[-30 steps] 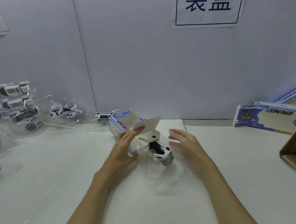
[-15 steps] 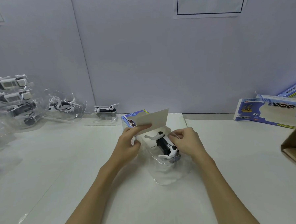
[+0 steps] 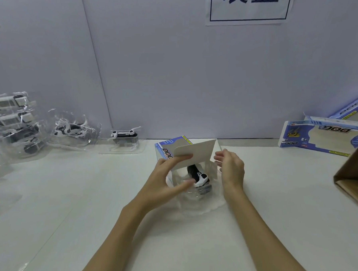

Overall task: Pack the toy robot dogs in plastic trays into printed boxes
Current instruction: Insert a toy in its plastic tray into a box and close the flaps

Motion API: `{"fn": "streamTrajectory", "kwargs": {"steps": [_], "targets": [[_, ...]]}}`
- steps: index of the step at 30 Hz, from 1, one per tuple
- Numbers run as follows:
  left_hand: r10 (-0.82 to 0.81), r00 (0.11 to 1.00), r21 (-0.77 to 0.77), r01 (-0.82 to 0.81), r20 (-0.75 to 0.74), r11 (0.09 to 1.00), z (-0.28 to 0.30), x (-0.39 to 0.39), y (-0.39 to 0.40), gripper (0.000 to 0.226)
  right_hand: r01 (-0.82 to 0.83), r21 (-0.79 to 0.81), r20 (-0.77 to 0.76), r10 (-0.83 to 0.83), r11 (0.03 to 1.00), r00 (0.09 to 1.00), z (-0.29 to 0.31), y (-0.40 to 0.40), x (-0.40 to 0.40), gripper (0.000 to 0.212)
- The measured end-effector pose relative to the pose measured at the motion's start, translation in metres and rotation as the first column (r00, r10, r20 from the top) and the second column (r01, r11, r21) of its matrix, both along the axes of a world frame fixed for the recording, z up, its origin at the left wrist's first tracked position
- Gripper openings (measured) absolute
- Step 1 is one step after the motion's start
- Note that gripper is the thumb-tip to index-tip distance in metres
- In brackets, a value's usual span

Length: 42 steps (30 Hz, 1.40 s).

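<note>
Now, left hand (image 3: 165, 177): pinches flap (image 3: 195, 153) up, keeping box (image 3: 170, 148) mouth clear.
Right hand (image 3: 230, 168): loosely open, holding nothing, at tray's (image 3: 198, 202) 2 o'clock, steering dog (image 3: 199, 174) inward.

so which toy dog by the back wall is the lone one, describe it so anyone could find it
Follow the foot of the wall rightward from the heap of clear trays. The single tray sits there. Unlike its piled neighbours, its dog stands alone, upright and side-on.

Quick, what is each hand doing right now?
Left hand: holds the box flap up, thumb under it by the clear tray.
Right hand: fingers loosely curled beside the box, holding nothing that shows.
</note>
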State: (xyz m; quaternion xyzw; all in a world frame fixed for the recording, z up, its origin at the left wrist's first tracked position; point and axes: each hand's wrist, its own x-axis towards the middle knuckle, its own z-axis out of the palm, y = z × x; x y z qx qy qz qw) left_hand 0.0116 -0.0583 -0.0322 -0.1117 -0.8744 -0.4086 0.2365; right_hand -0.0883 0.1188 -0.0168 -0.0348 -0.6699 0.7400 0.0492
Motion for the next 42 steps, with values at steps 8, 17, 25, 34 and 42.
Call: {"fn": "streamTrajectory", "kwargs": {"steps": [8, 17, 25, 34, 42], "targets": [[-0.053, 0.998, -0.124, 0.047, -0.045, 0.991, -0.005, -0.002, -0.003, 0.071, -0.115, 0.044, 0.109, 0.11, 0.992, 0.988, -0.004, -0.002, 0.0, 0.046], [0.194, 0.894, -0.149, -0.274, -0.405, 0.95, -0.006, -0.009, -0.008, 0.04, -0.178, 0.277, -0.068, 0.204, 0.944, 0.977, -0.008, -0.008, 0.008, 0.02], [0.262, 0.917, 0.509, -0.078, -0.301, 0.857, 0.013, -0.003, -0.012, 0.044, -0.168, 0.208, -0.409, 0.242, 0.964, 0.88, 0.007, -0.009, 0.025, 0.018], [0.138, 0.935, 0.312, -0.032, -0.326, 0.95, 0.019, -0.001, -0.007, 0.082, 0.154, -0.009, -0.713, -0.114, 0.988, 0.692, 0.024, -0.003, 0.039, 0.027], [-0.033, 0.975, 0.598, 0.161, -0.22, 0.786, 0.031, 0.01, 0.011, 0.065, -0.16, 0.176, -0.716, 0.238, 0.971, 0.656, 0.017, -0.015, 0.044, 0.061]]}}
